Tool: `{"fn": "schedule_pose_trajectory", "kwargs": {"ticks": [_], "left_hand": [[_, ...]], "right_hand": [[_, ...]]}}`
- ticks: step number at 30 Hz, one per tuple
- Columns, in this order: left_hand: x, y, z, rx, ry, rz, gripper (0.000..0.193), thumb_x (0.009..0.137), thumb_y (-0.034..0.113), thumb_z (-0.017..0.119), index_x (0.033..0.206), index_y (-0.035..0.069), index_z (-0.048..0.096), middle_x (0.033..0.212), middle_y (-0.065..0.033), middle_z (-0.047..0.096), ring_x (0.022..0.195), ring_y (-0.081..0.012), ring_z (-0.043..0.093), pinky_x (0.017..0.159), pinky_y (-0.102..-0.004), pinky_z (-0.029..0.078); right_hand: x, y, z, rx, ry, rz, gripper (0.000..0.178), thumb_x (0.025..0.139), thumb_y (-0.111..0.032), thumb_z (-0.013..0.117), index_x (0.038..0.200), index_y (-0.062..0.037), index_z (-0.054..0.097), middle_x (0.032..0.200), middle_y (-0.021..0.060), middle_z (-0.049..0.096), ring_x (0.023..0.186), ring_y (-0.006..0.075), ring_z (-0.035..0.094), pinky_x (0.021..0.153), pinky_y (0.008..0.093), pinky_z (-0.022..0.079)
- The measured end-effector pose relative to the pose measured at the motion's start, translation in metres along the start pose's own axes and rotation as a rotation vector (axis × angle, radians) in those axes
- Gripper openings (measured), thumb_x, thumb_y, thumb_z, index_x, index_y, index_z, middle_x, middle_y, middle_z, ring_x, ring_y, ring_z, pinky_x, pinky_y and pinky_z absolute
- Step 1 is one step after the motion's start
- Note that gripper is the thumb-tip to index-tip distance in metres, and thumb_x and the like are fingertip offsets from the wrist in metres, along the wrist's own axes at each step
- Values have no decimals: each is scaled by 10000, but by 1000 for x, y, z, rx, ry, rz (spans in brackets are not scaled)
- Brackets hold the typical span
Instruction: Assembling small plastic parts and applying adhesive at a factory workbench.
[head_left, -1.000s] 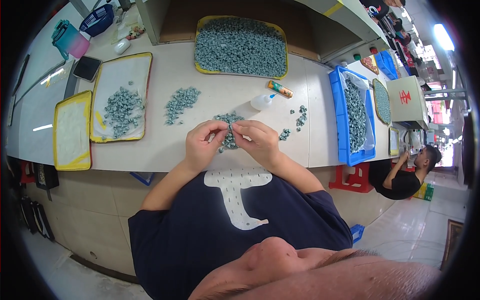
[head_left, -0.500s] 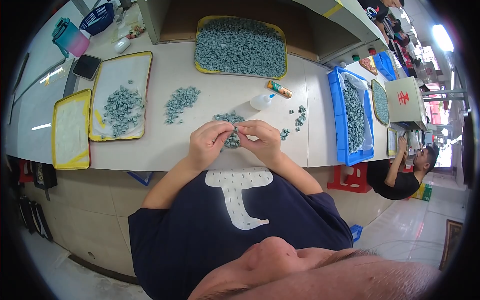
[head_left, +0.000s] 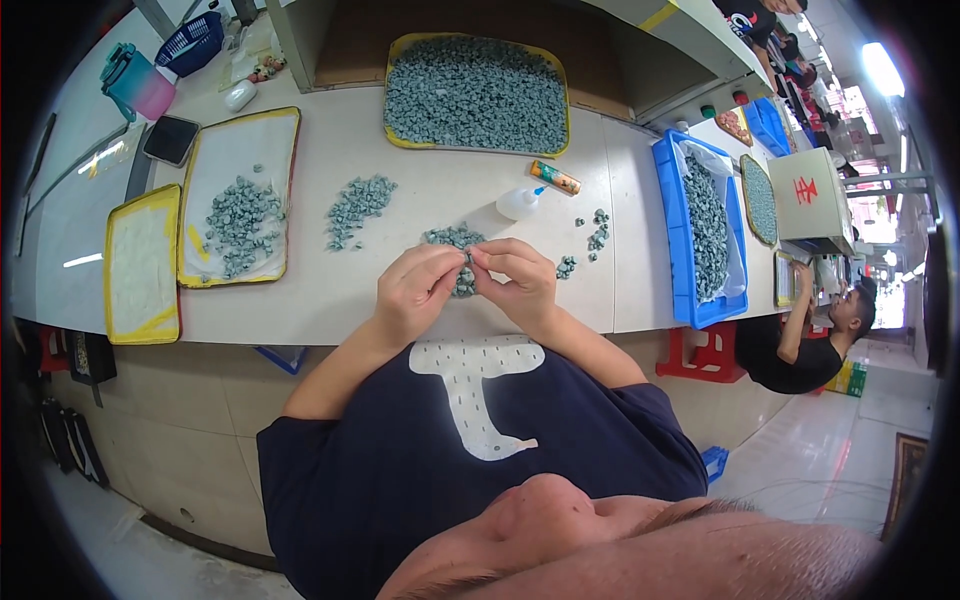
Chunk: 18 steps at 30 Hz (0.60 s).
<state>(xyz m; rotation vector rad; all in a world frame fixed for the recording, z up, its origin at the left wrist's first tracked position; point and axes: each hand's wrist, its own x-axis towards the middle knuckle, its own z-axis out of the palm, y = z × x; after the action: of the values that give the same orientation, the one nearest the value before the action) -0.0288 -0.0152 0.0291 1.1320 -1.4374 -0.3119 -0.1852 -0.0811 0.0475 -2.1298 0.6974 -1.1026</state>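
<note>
A single large red character (head_left: pixel 804 191) stood on the side of a pale box (head_left: pixel 828 218) at the right of the frame — the one clear sign; printing on the orange-and-green cylinder (head_left: pixel 555 177), right of upper centre, and on a dark shirt (head_left: pixel 745 14) at upper right — too small to read

Can't really make out the tiny piece (head_left: pixel 468 258) pinched between the left hand (head_left: pixel 408 290) and right hand (head_left: pixel 525 288), fingertips cover most of it. They're also blocking part of the blue-green pile (head_left: pixel 445 236) underneath. Red stool (head_left: pixel 708 356) is half hidden by the table (head_left: pixel 640 300), and the top-right person (head_left: pixel 752 18) gets chopped by the frame.
</note>
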Motion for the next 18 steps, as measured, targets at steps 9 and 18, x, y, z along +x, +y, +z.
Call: {"fn": "schedule_pose_trajectory", "kwargs": {"ticks": [9,18], "left_hand": [[1,1,0,130,-110,-141,162,751,-25,690,905,2,647,889,-120,661,800,-284,641,703,-341,528],[1,-15,-36,634,-37,-356,141,824,13,626,962,-10,643,940,-153,625,847,-336,608,749,-379,493]], "right_hand": [[2,3,-11,-15,-126,207,148,728,58,697,867,5,687,875,109,689,745,174,664,620,241,517],[-11,41,-43,-154,142,514,174,796,-1,674,969,1,658,773,41,617,649,102,564,573,225,453]]}}
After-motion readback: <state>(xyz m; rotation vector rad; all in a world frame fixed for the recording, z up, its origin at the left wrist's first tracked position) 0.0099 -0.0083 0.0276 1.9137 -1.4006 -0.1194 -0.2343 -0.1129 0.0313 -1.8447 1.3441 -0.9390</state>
